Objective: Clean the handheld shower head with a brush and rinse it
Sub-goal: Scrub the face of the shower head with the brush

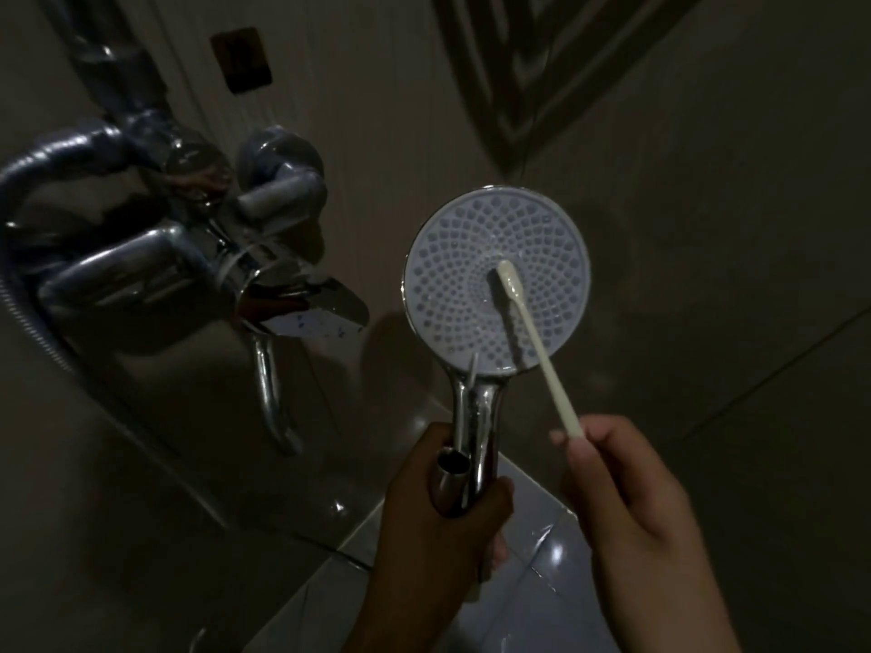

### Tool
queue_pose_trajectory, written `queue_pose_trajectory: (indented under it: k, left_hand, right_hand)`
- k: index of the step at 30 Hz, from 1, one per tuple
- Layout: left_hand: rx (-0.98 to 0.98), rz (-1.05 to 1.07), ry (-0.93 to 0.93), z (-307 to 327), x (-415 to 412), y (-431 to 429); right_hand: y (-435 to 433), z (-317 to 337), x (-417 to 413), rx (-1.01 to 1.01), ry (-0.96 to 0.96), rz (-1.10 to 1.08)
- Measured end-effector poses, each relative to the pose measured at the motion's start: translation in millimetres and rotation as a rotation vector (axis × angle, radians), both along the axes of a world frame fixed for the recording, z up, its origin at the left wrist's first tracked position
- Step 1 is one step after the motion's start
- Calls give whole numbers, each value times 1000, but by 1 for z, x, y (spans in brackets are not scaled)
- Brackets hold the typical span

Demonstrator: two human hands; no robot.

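Left side crowded: chrome mixer tap (188, 256) juts out from the wall, its lever (311, 299) reaching toward the shower head (495, 280) with a narrow gap between. Spout (273, 407) hangs below, near the left hand (443, 520). Ribbed hose (28, 322) loops along the far left edge. Brush (532, 337) crosses the lower right of the faceplate. Right of the right hand (627, 501), open tiled wall (730, 228), nothing projecting. Pale tiled ledge (542, 558) lies under both hands.
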State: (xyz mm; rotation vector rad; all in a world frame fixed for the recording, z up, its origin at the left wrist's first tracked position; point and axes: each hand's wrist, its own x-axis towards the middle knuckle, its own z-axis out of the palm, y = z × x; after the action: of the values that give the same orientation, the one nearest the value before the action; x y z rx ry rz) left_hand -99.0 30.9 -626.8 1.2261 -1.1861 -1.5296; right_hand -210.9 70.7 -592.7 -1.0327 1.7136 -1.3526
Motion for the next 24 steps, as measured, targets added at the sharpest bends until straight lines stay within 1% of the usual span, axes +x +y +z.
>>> queue_pose_trajectory:
  k: [2, 9, 14, 19, 24]
  left_hand:
    - [-13, 13, -1, 1, 1, 0]
    - [-42, -22, -4, -1, 6, -1]
    - [-62, 9, 4, -2, 11, -5]
    - [-54, -16, 11, -2, 12, -15]
    - [-47, -3, 37, -3, 15, -21]
  right_hand:
    - [-3, 6, -2, -17, 7, 7]
    - [-13, 8, -2, -8, 119, 48]
    - [-22, 10, -6, 1, 177, -16]
    - [-34, 10, -10, -5, 251, -38]
    - [-42, 8, -10, -8, 268, -66]
